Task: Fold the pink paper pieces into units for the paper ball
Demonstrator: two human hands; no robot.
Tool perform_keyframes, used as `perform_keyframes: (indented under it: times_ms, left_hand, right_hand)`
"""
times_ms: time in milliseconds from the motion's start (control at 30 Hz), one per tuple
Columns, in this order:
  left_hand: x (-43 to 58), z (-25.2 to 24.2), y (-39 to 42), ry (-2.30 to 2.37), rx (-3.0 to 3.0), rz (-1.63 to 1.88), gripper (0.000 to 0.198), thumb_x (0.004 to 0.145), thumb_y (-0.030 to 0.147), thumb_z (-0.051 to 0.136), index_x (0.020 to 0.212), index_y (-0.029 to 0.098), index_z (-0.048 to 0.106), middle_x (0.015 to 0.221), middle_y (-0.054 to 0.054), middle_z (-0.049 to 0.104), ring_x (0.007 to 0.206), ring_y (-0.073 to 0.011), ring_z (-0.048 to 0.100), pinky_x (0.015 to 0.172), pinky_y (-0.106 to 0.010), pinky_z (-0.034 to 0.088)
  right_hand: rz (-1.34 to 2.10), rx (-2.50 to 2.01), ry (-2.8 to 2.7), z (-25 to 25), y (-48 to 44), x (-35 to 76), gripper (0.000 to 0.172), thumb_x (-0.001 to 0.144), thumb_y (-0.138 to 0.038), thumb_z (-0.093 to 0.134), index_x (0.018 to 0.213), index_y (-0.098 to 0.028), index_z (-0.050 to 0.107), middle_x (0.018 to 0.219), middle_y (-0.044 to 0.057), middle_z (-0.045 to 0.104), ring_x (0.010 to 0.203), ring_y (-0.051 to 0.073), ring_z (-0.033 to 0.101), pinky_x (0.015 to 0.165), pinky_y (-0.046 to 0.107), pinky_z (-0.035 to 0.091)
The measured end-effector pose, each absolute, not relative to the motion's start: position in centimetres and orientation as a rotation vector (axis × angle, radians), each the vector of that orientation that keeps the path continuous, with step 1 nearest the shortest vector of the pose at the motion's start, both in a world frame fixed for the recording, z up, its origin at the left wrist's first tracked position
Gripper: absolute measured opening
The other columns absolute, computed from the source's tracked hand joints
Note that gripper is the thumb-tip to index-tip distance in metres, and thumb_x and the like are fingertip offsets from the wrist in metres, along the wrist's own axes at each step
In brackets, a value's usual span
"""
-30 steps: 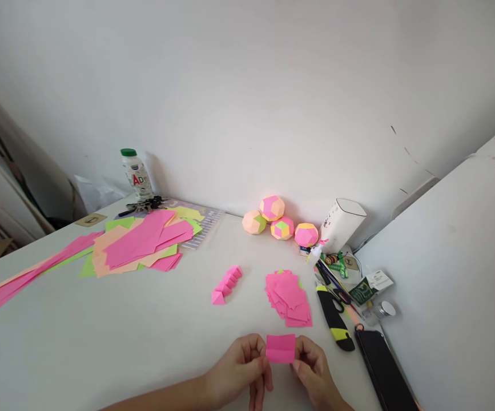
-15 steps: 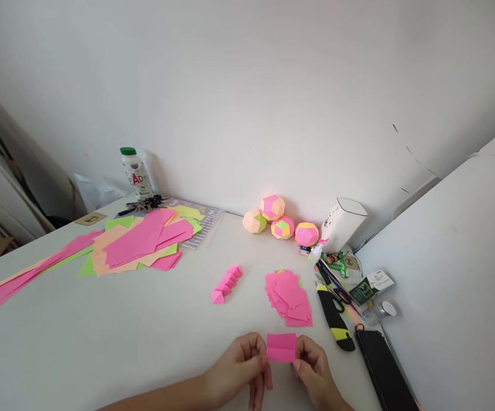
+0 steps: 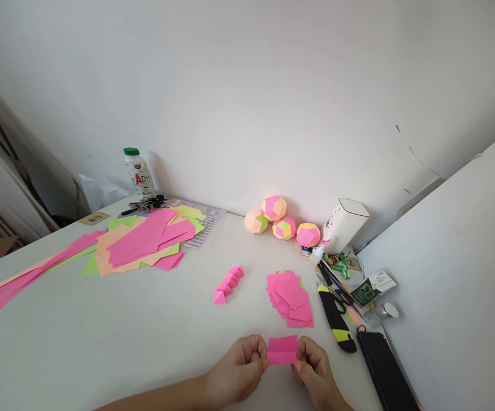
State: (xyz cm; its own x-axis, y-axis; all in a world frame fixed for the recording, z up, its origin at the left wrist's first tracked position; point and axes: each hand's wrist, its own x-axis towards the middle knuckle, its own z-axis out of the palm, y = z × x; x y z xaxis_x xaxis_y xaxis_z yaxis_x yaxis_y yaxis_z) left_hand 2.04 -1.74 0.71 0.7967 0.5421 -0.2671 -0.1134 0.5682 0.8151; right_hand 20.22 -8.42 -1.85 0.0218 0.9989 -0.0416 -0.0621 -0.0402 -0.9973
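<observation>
A small pink paper piece (image 3: 282, 350) with a crease across its middle is stretched between my two hands above the table. My left hand (image 3: 242, 370) pinches its left edge, fingers curled in. At the opposite edge, my right hand (image 3: 314, 368) grips the paper between thumb and fingers. Just beyond lies a loose pile of pink paper pieces (image 3: 290, 299) with a little green showing. To its left, several folded pink paper units (image 3: 229, 283) stand in a slanted row.
Paper balls (image 3: 274, 208) sit by the wall near a white holder (image 3: 345, 225). A yellow-black cutter (image 3: 337, 319), scissors and a phone (image 3: 386, 371) line the right side. Coloured sheets (image 3: 140, 242), keys (image 3: 147, 204) and a green-capped bottle (image 3: 140, 174) are at left.
My left hand's lower fingers, extended before, have curled in. The paper is tilted slightly, its right side higher. The whole view has shifted a little.
</observation>
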Motion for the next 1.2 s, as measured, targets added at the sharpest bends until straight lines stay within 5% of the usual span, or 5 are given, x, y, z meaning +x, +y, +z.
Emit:
perform_keyframes:
  times_ms: [1200]
  left_hand:
    - [1.5, 0.4, -0.3, 0.407, 0.742, 0.336, 0.025, 0.07, 0.032, 0.061, 0.069, 0.021, 0.038, 0.04, 0.013, 0.024, 0.033, -0.0028, 0.014, 0.034, -0.016, 0.01]
  right_hand:
    - [1.315, -1.087, -1.097, -1.3, -8.0, 19.8, 0.027, 0.082, -0.04, 0.054, 0.071, -0.019, 0.042, 0.052, -0.009, 0.032, 0.045, 0.008, 0.023, 0.044, 0.022, 0.016]
